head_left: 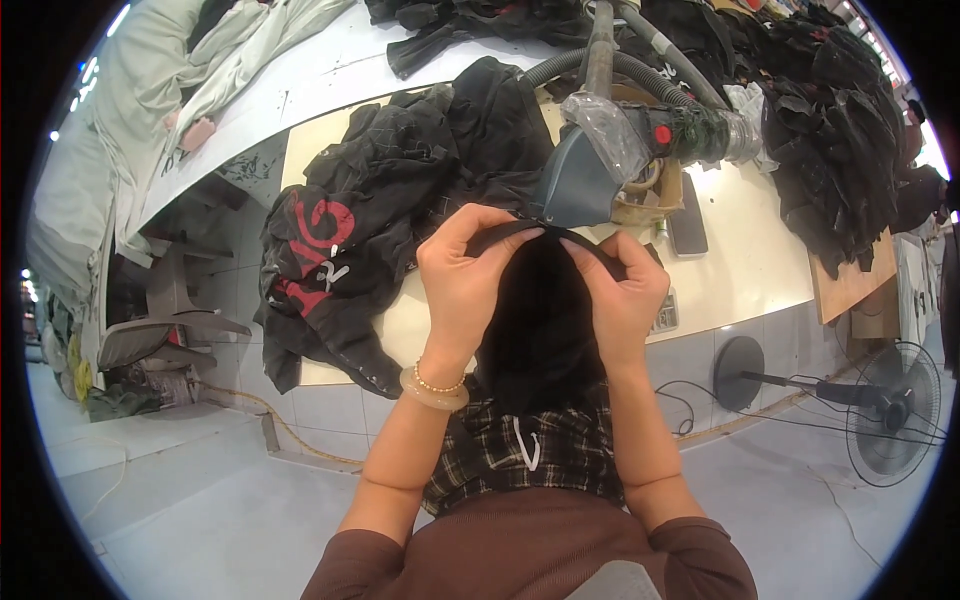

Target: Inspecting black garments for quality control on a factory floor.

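Grey material (pixel 612 583) is seen nearest. Black fabric (pixel 540 330) is pinched by left hand (pixel 463 262) and right hand (pixel 625 285), seemingly unfinished; garments (pixel 385 165) are heaped far left.

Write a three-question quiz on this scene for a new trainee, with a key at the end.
1. What do the left hand and the right hand both pinch?

2. True or false: the pale bangle is on the left arm.

3. Where does the fan show in this view?
A. Upper left
B. Lower right
C. Top middle

Key:
1. The black cloth, by its upper edge.
2. True.
3. B.
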### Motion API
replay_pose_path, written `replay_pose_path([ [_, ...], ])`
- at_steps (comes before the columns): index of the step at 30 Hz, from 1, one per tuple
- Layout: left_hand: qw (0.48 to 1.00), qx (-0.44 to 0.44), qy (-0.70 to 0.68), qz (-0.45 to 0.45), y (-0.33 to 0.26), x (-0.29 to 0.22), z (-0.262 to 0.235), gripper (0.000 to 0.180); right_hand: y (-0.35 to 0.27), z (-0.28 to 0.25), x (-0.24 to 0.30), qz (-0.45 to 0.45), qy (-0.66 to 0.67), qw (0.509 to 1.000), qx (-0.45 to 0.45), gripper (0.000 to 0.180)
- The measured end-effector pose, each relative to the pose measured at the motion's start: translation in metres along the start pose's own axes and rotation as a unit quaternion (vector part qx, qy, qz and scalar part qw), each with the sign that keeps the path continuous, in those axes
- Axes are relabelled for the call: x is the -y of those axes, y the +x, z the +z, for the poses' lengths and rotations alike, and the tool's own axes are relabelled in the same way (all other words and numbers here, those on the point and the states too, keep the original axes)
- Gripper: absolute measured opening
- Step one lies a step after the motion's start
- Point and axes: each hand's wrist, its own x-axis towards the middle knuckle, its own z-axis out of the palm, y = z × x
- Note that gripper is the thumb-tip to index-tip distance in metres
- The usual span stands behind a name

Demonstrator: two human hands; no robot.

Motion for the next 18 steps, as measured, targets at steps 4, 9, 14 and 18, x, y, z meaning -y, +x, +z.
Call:
replay_pose_path([
  [4, 1.0, -0.002, 0.001, 0.005, 0.002, 0.002, 0.0, 0.012, 0.001, 0.001, 0.001, -0.02, 0.006, 1.0, -0.01, 0.03],
  [9, 0.994, 0.093, 0.055, 0.033, -0.002, -0.001, -0.007, 0.022, 0.007, -0.015, -0.007, -0.032, 0.0, 0.999, 0.005, 0.024],
  [14, 0.981, 0.168, 0.092, 0.026, -0.011, -0.008, -0.028, 0.034, 0.0, -0.041, -0.011, -0.084, 0.007, 0.988, 0.13, 0.027],
  [18, 0.979, 0.185, 0.089, 0.008, -0.014, -0.01, -0.034, 0.031, -0.003, -0.046, -0.009, -0.095, 0.025, 0.983, 0.157, 0.028],
])
